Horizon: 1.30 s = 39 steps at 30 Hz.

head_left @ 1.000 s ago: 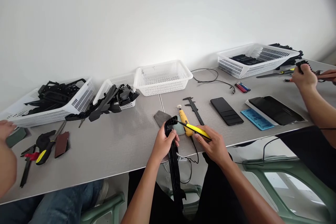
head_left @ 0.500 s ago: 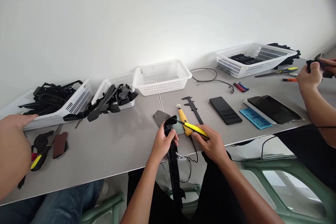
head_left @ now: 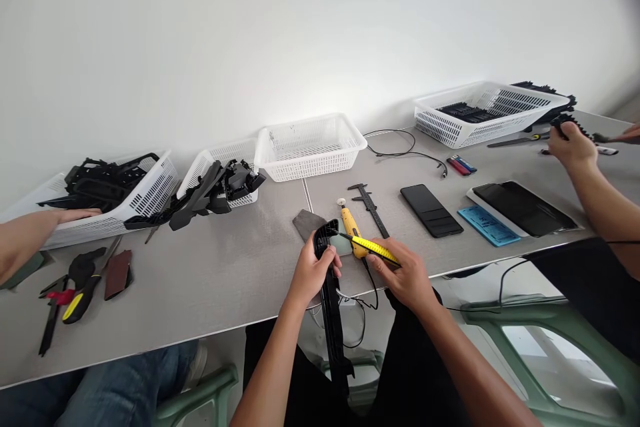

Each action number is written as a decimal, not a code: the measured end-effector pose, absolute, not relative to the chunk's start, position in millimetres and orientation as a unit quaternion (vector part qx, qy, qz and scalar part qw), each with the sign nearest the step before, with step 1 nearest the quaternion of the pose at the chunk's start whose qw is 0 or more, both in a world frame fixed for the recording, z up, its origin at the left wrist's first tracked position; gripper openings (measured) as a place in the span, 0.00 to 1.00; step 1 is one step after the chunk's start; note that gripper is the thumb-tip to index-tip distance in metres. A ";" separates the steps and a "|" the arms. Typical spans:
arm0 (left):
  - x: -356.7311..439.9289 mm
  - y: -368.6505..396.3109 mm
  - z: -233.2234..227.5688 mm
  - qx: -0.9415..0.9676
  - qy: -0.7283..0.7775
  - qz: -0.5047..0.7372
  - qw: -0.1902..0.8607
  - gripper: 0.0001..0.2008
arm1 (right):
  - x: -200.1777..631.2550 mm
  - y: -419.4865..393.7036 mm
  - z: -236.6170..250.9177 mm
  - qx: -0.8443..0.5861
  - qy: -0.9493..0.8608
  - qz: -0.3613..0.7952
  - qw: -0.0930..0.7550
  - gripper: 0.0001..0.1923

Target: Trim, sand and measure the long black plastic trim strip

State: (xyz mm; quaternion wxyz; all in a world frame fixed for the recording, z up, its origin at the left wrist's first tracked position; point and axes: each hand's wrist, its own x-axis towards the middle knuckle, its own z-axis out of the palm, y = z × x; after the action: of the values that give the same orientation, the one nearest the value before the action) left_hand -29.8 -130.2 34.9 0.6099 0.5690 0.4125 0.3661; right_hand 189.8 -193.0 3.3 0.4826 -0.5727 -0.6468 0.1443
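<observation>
My left hand (head_left: pixel 314 265) is closed round the upper part of a long black plastic part (head_left: pixel 331 320), which hangs down past the table edge between my knees. In my right hand (head_left: pixel 407 275) is a yellow utility knife (head_left: pixel 376 249), gripped with its tip pointing left at the curved upper end of the part. Whether the blade touches the plastic, I cannot tell. Just behind lies a yellow rotary tool (head_left: pixel 351 223) with a small white disc on its tip. A dark caliper (head_left: pixel 370 208) rests to its right, and a grey flat piece (head_left: pixel 306 223) to its left.
White baskets, one (head_left: pixel 311 161) in the middle, stand along the wall; others hold black parts. A phone (head_left: pixel 431 211) and a blue plate (head_left: pixel 489 225) lie to the right. A co-worker's hand (head_left: pixel 75 215) reaches into the left basket; another co-worker's hand (head_left: pixel 575 147) holds a black part at right.
My hands, the knife and the black part have barely moved. The left co-worker's hand has gone further into the basket. At right, the co-worker's hands have moved apart, one shifting left with a black part.
</observation>
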 end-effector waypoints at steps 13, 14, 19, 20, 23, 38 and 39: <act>-30.0 -130.4 34.6 0.567 0.417 0.366 0.609 0.17 | 190.1 -193.0 1.2 -0.573 -0.656 0.118 0.477 0.14; -29.8 -130.3 34.8 0.566 0.416 0.367 0.609 0.17 | 190.4 -193.3 1.2 -0.565 -0.669 0.116 0.469 0.14; -29.6 -130.7 36.9 0.569 0.416 0.366 0.608 0.17 | 188.5 -191.8 0.2 -0.596 -0.638 0.098 0.478 0.14; -29.7 -130.9 37.1 0.569 0.416 0.365 0.608 0.17 | 188.1 -191.5 0.0 -0.600 -0.632 0.097 0.481 0.14; -30.1 -131.0 36.2 0.567 0.416 0.365 0.609 0.16 | 187.9 -191.8 -0.2 -0.582 -0.654 0.101 0.473 0.15; -30.3 -130.5 34.0 0.567 0.420 0.367 0.606 0.15 | 186.6 -192.6 0.0 -0.614 -0.606 0.079 0.500 0.14; -30.2 -130.3 33.9 0.567 0.420 0.367 0.606 0.15 | 186.9 -193.2 0.2 -0.606 -0.613 0.077 0.501 0.13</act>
State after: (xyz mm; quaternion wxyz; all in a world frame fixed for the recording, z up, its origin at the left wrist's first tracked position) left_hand -30.2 -130.3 33.9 0.6064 0.5669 0.4196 0.3671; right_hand 186.9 -193.2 0.2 0.5010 -0.6062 -0.6129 0.0767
